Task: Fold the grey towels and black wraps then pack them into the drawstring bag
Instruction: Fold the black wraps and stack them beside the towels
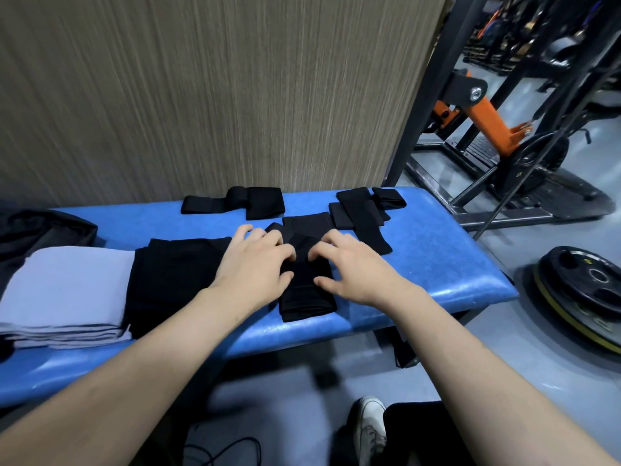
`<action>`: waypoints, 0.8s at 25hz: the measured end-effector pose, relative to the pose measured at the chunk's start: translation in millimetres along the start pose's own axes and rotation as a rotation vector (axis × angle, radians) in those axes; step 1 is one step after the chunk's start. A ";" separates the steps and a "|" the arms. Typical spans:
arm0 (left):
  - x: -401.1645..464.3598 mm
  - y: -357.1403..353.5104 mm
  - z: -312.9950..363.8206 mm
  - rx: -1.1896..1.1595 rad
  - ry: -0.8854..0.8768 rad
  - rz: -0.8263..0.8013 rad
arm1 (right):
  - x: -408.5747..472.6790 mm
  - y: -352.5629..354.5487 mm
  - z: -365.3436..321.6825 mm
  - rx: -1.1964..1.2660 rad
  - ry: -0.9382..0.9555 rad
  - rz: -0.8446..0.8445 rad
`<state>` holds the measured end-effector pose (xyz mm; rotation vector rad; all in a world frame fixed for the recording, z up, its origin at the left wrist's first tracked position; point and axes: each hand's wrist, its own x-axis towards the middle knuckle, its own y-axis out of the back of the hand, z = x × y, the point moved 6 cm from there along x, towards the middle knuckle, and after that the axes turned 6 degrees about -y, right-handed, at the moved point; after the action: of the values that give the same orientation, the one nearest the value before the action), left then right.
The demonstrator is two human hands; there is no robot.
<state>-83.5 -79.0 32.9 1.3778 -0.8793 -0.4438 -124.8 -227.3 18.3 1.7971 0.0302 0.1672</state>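
- While your left hand (255, 264) and right hand (353, 267) meet on the blue bench (437, 264), both sets of curled fingers pinch the upper fold of a black wrap (307, 290) lying between them.
- Folded grey towels (67, 290) sit stacked at the left, touching a folded black cloth (174, 274).
- More black wraps (361, 213) lie along the far edge.
- Weight plates (584, 290) rest on the floor at right.

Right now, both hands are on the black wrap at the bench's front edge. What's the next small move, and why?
Probably press the fold flat. The left hand and right hand have curled fingers on the black wrap, which looks folded but still bunched at its top on the blue bench.
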 end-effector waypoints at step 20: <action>74.6 -6.8 -23.5 0.042 0.023 -0.070 | 22.1 15.0 45.9 0.090 -0.209 0.043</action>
<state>-18.1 -119.6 48.1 1.4527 -0.8275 -0.4652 -98.0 -272.7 24.9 1.8972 -0.1519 0.0078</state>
